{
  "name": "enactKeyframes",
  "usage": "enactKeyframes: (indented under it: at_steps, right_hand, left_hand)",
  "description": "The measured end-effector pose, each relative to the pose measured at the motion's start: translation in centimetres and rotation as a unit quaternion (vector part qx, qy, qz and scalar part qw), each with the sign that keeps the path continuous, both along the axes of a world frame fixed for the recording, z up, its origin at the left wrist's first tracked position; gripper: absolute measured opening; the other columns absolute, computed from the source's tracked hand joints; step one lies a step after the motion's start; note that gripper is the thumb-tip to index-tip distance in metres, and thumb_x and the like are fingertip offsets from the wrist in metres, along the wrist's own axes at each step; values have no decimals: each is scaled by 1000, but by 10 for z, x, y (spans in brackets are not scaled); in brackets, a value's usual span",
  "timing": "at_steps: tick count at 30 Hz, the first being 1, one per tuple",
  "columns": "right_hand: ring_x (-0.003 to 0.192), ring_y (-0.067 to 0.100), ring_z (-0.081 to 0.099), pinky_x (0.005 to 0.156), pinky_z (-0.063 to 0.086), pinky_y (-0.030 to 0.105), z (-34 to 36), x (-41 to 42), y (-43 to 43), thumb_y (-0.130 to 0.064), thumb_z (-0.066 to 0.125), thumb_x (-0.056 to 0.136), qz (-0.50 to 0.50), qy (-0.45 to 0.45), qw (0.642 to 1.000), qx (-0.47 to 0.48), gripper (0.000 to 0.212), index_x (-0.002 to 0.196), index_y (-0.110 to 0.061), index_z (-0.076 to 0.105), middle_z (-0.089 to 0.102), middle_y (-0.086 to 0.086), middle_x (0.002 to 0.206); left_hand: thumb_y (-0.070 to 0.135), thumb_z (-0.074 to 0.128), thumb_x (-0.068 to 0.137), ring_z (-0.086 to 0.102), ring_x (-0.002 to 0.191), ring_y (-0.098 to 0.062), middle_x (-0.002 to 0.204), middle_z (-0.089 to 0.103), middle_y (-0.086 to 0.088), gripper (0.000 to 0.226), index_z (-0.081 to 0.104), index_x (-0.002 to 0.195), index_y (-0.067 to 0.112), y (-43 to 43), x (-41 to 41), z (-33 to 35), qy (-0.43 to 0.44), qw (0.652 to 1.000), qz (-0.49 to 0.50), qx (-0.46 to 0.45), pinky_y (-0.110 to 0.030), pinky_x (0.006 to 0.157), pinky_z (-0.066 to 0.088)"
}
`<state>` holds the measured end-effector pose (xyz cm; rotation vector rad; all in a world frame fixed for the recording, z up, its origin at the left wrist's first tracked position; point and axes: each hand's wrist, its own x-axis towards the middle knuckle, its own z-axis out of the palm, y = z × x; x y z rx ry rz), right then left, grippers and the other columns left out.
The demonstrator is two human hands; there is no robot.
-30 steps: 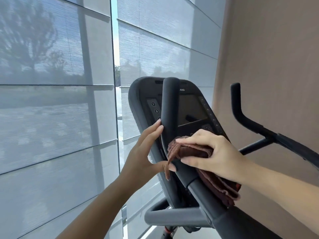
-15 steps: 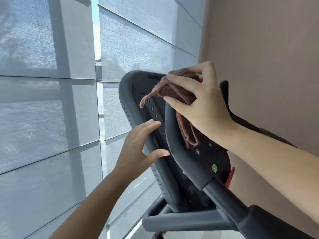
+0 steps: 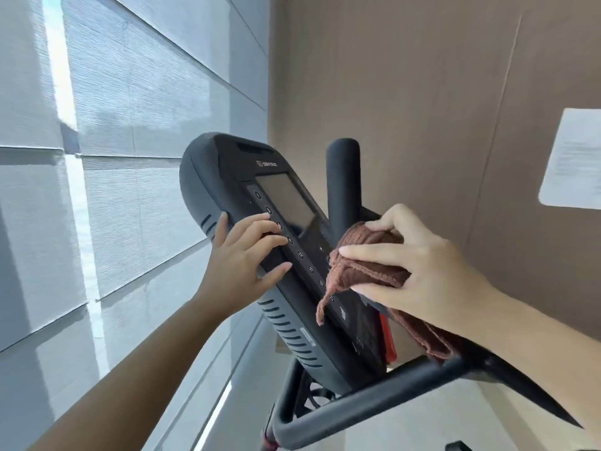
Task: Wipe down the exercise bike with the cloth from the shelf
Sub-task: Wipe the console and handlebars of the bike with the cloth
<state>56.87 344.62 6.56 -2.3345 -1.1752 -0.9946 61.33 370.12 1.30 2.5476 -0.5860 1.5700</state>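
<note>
Once the right hand, clamped on the cloth, left the handlebar, wiping the console could start. The left hand, fingers apart, braced it.

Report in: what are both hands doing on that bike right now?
Left hand open, fingers spread on console buttons. Right hand grips brown cloth at console's right side. Nothing seen blocking the wipe.
</note>
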Motion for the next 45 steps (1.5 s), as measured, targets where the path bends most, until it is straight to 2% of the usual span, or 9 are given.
enactKeyframes:
  at_steps: [3,9,14,20,26,31,35,39,45]
  right_hand:
    - [98,14,57,90,48,32,3,-7,-4,-29,78,70,1,6,1000,-30,38,107,-28,69,53,6,107]
    - [99,9,51,92,40,15,39,11,48,-24,75,75,-24,-119,964,237,38,111,-18,66,49,3,106]
    - [102,34,53,83,44,34,26,15,60,-31,70,77,-130,-179,967,125,34,110,-20,68,54,14,116]
    - [92,29,61,71,56,41,-12,-11,23,-40,61,78,-130,-140,981,-17,34,106,-22,70,60,11,106]
    - [105,12,53,93,44,22,17,5,36,-30,71,78,-99,-160,973,137,38,114,-18,65,54,7,114]
    - [121,16,44,100,41,31,18,18,59,-43,64,80,-150,-134,965,166,47,125,-28,56,43,7,133]
    - [132,0,29,106,26,15,6,10,54,-62,47,77,-151,-58,968,190,54,129,-49,40,33,-9,146]
    - [127,-6,34,100,23,2,4,14,69,-56,44,82,-140,-78,946,282,42,122,-45,49,43,-7,140]
    - [116,14,52,93,47,32,3,23,100,-56,54,78,-271,-206,891,300,57,131,-34,46,53,0,127]
  left_hand:
    - [45,52,81,45,117,-16,107,64,0,37,67,95,15,2,3,0,-17,1000,-11,13,-57,102,20]
    - [43,50,83,44,115,-18,104,66,-4,37,68,95,12,8,9,-3,-59,997,-20,53,-58,101,22]
    - [36,52,84,45,111,-21,99,67,-8,32,68,90,10,9,16,-4,-104,993,-30,57,-54,101,20]
    - [33,53,85,47,110,-24,98,66,-10,30,68,89,8,11,25,-7,-134,988,-44,62,-54,100,21]
    - [30,52,86,49,108,-26,98,66,-11,29,68,90,7,16,30,-7,-160,981,-61,96,-55,102,19]
    - [28,52,86,50,104,-26,97,67,-12,27,69,90,7,21,36,-3,-183,973,-75,119,-52,101,19]
    - [27,51,86,51,104,-26,96,68,-12,26,68,89,8,20,43,-6,-200,969,-83,114,-51,100,20]
    - [25,49,84,53,102,-25,91,69,-10,24,66,87,10,17,49,-7,-227,965,-92,94,-46,99,21]
    - [28,44,87,51,104,-23,92,69,-9,30,67,84,10,17,55,-10,-223,965,-102,89,-43,98,21]
